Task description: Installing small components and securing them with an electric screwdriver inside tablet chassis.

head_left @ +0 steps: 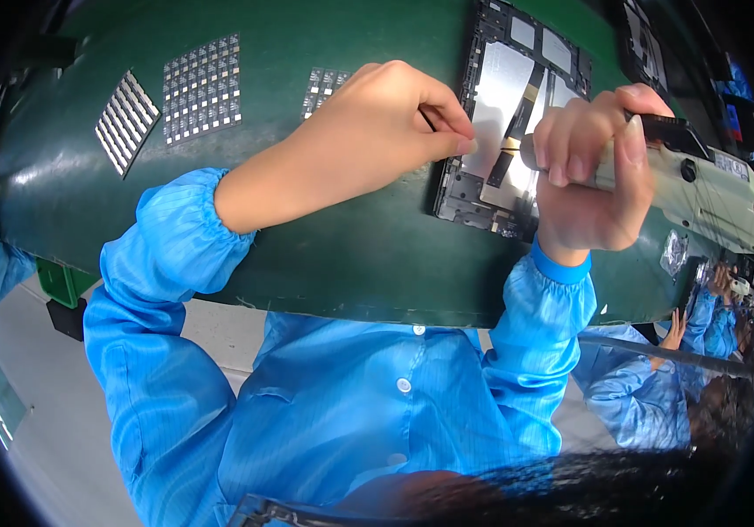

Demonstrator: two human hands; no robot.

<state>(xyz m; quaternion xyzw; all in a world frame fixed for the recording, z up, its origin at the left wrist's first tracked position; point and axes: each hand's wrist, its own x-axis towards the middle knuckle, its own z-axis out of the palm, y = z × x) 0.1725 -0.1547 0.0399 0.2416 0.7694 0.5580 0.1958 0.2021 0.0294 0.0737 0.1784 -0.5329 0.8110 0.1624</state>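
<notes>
An opened tablet (487, 92) with a black frame, silver plates and a dark ribbon cable (524, 114) lies on the green table. My left hand (386, 114) is over its left edge, thumb and forefinger pinched together. Something thin and dark shows between those fingers, too little of it to name. My right hand (592, 167) wraps round a pale electric screwdriver (702, 198) with a black lever. The tool lies nearly level, its nose pointing left over the tablet's middle. The fingers and nose hide part of the tablet, and I cannot tell whether the tip touches it.
Sheets of small parts, a white-striped one (126, 123) and a dark gridded one (203, 90), lie at the left. Another sheet (320, 88) is partly behind my left hand. A small clear bag (674, 253) lies at the right. Other people in blue sit at both sides.
</notes>
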